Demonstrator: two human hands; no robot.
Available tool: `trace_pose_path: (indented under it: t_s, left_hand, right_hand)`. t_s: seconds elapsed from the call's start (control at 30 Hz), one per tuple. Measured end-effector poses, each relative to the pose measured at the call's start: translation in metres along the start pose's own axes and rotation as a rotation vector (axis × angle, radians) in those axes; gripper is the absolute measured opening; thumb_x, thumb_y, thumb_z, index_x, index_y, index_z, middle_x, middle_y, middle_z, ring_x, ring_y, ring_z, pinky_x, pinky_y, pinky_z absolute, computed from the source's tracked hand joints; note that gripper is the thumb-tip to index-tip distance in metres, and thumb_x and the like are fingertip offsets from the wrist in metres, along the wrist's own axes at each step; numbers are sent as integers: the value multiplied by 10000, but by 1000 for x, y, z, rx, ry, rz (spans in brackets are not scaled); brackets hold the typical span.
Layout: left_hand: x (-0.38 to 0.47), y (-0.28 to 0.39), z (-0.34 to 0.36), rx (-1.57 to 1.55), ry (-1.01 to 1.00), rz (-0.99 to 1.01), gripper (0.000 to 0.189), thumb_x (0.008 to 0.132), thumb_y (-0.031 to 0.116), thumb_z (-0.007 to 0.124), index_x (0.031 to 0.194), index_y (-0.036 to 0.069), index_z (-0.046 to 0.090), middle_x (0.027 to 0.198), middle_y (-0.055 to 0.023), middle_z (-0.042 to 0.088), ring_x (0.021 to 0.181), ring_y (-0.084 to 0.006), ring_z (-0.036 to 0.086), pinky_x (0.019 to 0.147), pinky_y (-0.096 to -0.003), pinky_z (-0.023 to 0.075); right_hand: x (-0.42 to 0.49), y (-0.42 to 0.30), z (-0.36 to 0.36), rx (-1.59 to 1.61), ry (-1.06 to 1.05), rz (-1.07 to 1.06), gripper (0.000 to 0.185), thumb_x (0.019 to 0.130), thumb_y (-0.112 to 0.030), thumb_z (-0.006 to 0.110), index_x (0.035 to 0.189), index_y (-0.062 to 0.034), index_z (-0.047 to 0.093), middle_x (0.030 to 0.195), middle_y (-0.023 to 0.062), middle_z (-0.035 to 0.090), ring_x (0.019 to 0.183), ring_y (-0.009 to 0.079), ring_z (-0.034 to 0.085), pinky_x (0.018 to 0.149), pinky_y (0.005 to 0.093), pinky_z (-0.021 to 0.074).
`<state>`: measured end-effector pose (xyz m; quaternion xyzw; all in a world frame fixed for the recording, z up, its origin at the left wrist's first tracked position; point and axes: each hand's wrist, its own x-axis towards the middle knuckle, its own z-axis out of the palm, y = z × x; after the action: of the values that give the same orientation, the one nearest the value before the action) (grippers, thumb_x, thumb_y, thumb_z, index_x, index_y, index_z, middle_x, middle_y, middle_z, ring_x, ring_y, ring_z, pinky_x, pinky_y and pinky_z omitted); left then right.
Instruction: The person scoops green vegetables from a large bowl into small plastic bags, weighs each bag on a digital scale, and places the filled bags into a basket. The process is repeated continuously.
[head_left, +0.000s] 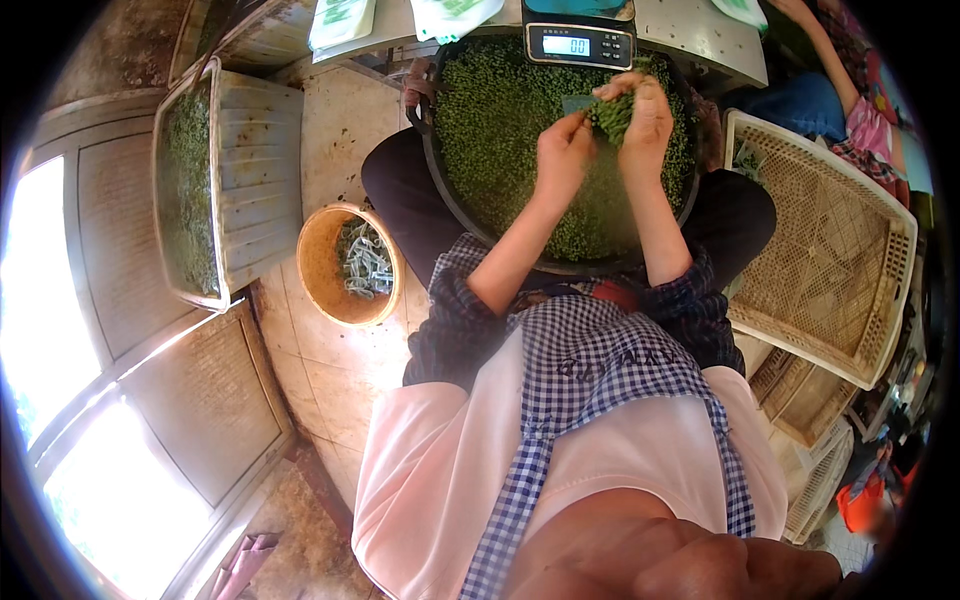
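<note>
A large dark tub of green peppercorns or similar small green berries (495, 142) stands between the knees. Above it my right hand (646, 116) holds a clump of the green berries (616, 120), its fingers curled over the top. My left hand (564, 154) meets the clump from the left, thumb and forefinger pinched together at its edge; what they pinch is too small to tell. A small bluish-green piece (577, 103) shows just behind the left fingertips. Beyond the hands, a digital scale (579, 46) with a lit display sits at the table's edge.
Plastic bags with green print (457, 16) lie on the metal table (667, 30). At left are a crate of green berries (259, 172) and an orange-tan bucket (306, 262) holding pale strips or clips. A cream plastic basket (817, 240) stands at right, near another person's arm (832, 64).
</note>
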<state>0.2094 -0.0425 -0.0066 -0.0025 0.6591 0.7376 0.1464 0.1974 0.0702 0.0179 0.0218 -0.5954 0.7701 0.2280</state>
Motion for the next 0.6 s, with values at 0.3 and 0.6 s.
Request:
trace_pose_path:
  t_s: [0.3, 0.6]
  left_hand:
    - [-4, 7, -1, -105, -6, -8, 180, 927, 82, 454, 892, -20, 597, 661, -33, 528, 616, -115, 500, 586, -271, 415]
    - [-12, 9, 3, 34, -35, 29, 211, 920, 86, 471, 1006, -47, 610, 653, -33, 553, 606, -107, 504, 575, -289, 419]
  right_hand:
    - [-18, -6, -32, -220, -388, 232, 368, 942, -353, 506, 1204, -114, 602, 1419, 75, 363, 1357, 281, 272, 1073, 448, 280]
    - [-40, 10, -54, -294, -168, 597, 504, 883, -324, 635, 1255, -40, 446, 1195, 113, 475, 1112, 203, 459, 939, 326, 375]
